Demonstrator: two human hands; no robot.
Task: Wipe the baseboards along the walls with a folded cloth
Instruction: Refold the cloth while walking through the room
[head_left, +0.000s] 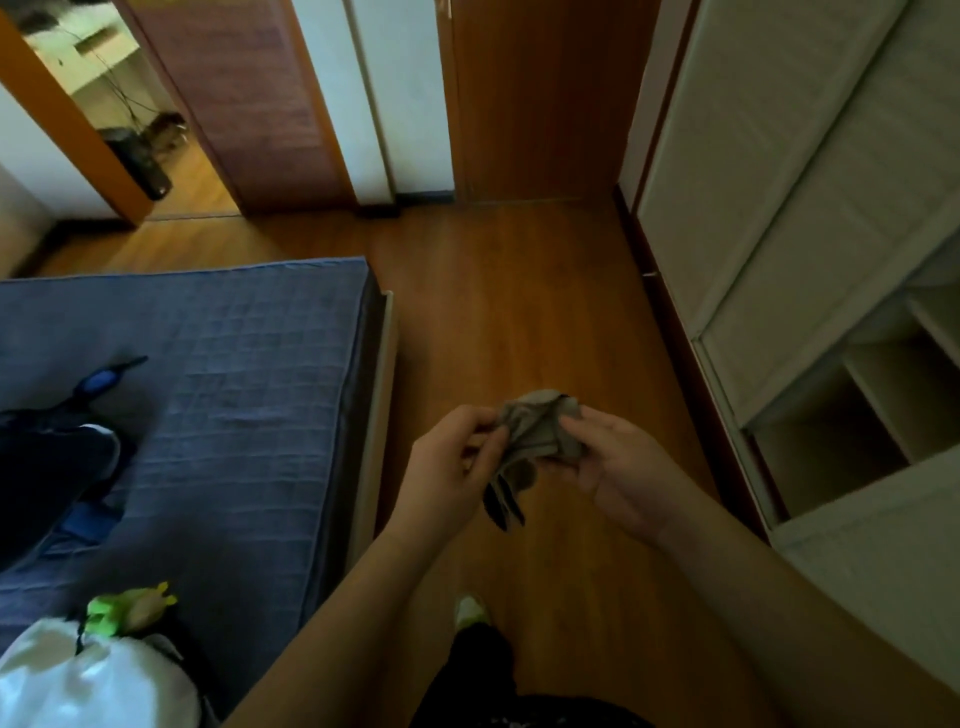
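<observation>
Left hand (447, 457) and right hand (610, 457) both pinch bunched grey cloth (537, 431) above wood floor (519, 312); dark baseboard (675, 332) along wardrobe (779, 208).

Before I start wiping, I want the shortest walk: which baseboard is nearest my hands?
The dark baseboard under the white wardrobe on your right. It runs alongside you; the others sit at the far wall by the doors.

1 head-worn camera looks forward and steeply down over the wooden floor (519, 312), hands close below.
</observation>
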